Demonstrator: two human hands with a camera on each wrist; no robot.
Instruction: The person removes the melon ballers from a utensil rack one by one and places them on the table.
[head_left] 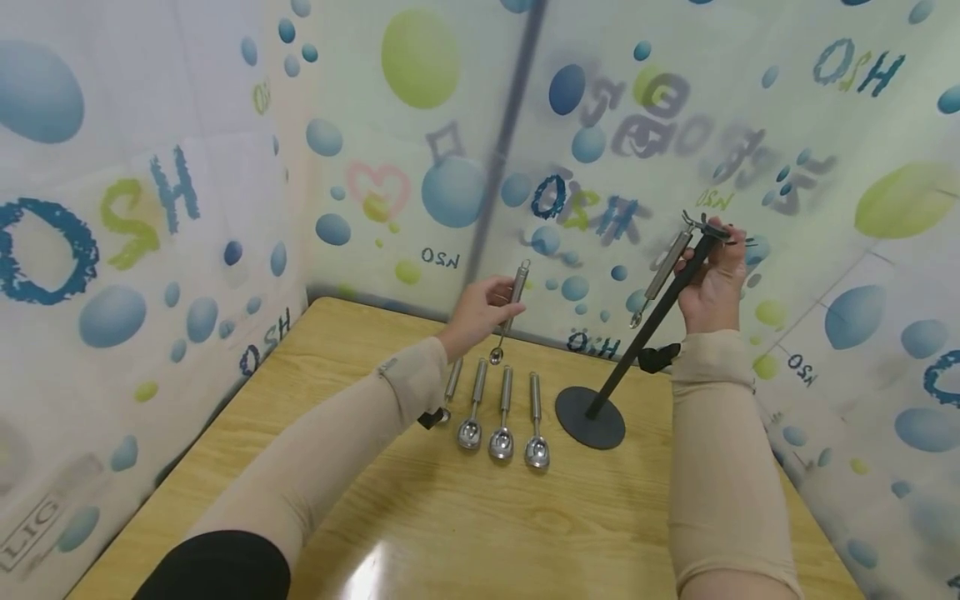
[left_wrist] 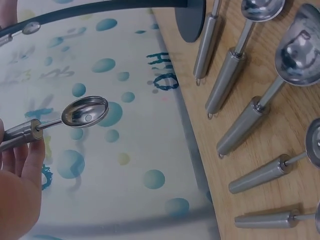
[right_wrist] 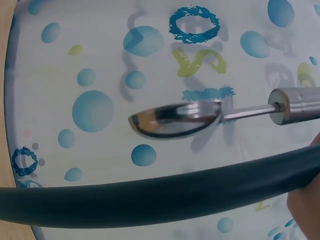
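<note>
My left hand (head_left: 480,312) pinches the handle of a small steel scoop (head_left: 518,286), held upright above the table with its bowl down. In the left wrist view this scoop's (left_wrist: 85,112) shallow round bowl shows a small hole. My right hand (head_left: 714,283) grips the top of a black metal stand (head_left: 643,335), just below its hooks. The stand's pole appears slanted from its round base. Another small steel scoop (head_left: 666,268) hangs from one hook, beside the right hand; its bowl (right_wrist: 175,120) is close to the pole in the right wrist view.
Several larger steel scoops (head_left: 506,404) lie in a row on the wooden table (head_left: 480,525), handles toward the back wall, left of the stand's base (head_left: 577,421). Patterned sheets (head_left: 450,83) enclose the table's back and sides.
</note>
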